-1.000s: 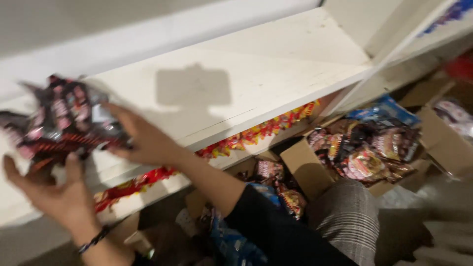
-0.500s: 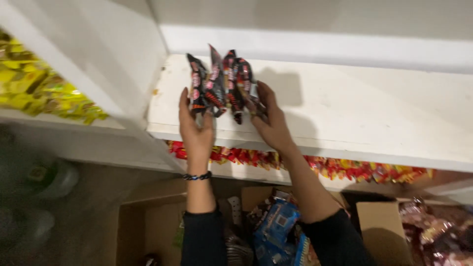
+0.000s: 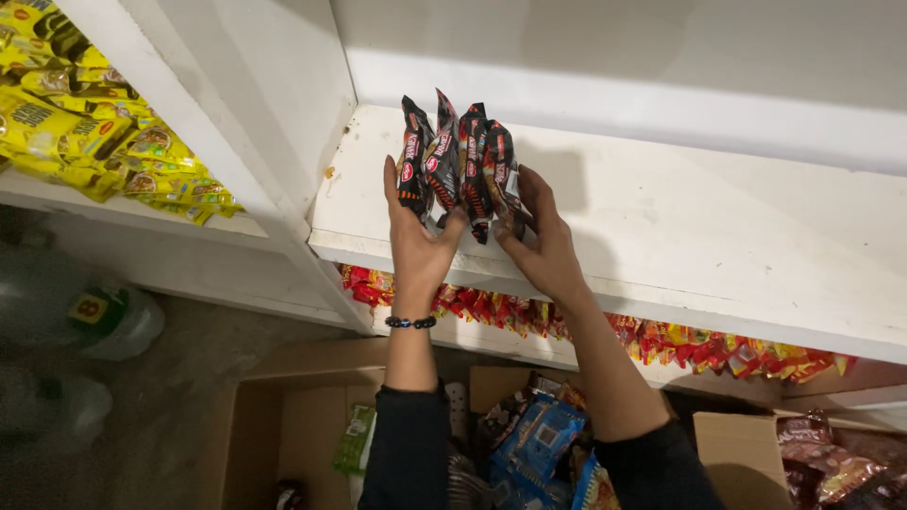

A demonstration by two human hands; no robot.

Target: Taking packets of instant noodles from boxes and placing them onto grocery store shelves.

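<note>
Snack packets point(image 3: 456, 161), dark with red print, stand upright in a tight row at the centre of the frame, on the front left corner of the white shelf point(image 3: 718, 227). In the head view my left hand point(image 3: 416, 241) presses the row from its left end and my right hand point(image 3: 539, 241) from its right, fingers closed against the wrappers, so the bundle is squeezed between both palms. Half a second ago the packets sat in much the same spot; a second ago I held them in the air, clear of the board. Now their bottoms seem to rest on it. At upper left lie yellow packets point(image 3: 85, 142); below the shelf edge runs a band of red packets point(image 3: 661, 340); cardboard boxes point(image 3: 283, 416) fill the lower frame.
</note>
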